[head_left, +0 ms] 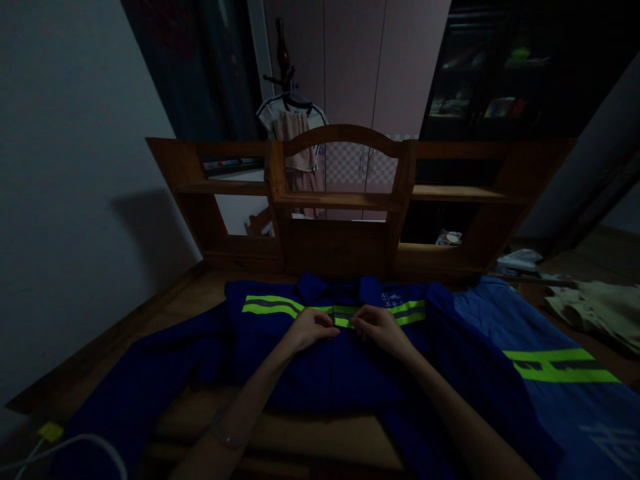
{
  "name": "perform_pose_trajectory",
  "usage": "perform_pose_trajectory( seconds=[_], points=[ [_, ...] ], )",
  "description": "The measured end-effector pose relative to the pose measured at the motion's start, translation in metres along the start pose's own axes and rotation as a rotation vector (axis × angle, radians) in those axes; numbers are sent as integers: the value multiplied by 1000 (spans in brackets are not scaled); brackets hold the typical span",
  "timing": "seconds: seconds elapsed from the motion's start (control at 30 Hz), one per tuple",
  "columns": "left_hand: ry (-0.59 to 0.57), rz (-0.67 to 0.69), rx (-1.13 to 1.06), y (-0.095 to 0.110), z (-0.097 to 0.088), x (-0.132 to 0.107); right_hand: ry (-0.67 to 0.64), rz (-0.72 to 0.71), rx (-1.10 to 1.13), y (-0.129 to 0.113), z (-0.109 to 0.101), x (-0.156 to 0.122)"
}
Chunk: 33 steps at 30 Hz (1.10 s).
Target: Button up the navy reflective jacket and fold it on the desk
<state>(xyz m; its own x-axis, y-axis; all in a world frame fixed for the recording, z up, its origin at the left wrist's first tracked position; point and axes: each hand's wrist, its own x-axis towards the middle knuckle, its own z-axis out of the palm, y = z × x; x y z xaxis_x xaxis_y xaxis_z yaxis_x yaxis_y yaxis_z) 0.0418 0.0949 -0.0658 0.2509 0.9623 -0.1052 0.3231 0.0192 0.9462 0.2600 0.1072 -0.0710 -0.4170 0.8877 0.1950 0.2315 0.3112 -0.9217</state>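
A dark blue work jacket (307, 380) with yellow-green reflective stripes lies spread out, front side up, its collar toward the headboard. My left hand (311, 328) rests on its chest beside the front edge, thumb and fingers pinched at the cloth. Across the front opening, my right hand (383, 329) is curled over the stripe, its fingertips drawn together on the jacket. Dim light hides exactly how much fabric lies between the fingers. One sleeve stretches out to the lower left; the other runs down on the right.
Behind the jacket stands a wooden headboard (340, 243) with shelves. A lighter blue garment (545, 333) with a reflective stripe lies at the right, near a pale cloth (595, 307). A white cable (95, 439) crosses the lower left corner. A wall (90, 200) borders the left side.
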Motion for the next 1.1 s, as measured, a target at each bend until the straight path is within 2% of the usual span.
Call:
perform_pose_trajectory(
  seconds=[0.17,0.37,0.4,0.5,0.57,0.63,0.73,0.8,1.03,1.1],
  points=[
    [131,131,129,-11,12,2,1,-29,-67,1,-1,-1],
    [195,221,283,-5,23,-6,-84,-155,-314,-4,7,-6],
    [201,226,285,-6,24,-7,-75,-150,-354,-5,9,-7],
    [203,211,240,-9,26,-5,60,-80,-423,-3,15,-7],
    [186,168,159,-11,25,-3,90,-8,-364,2,16,-6],
    [147,81,41,-11,21,-1,32,63,-237,9,17,-3],
    [1,-80,-167,-7,13,-2,-29,125,-113,19,17,0],
    [-66,-141,-260,-4,7,-4,-32,133,-97,24,18,2],
    [-141,-114,-385,-5,1,-7,-41,176,-56,25,18,4],
    [-124,-99,-376,-6,3,-6,-55,192,-53,23,17,5]
  ],
)
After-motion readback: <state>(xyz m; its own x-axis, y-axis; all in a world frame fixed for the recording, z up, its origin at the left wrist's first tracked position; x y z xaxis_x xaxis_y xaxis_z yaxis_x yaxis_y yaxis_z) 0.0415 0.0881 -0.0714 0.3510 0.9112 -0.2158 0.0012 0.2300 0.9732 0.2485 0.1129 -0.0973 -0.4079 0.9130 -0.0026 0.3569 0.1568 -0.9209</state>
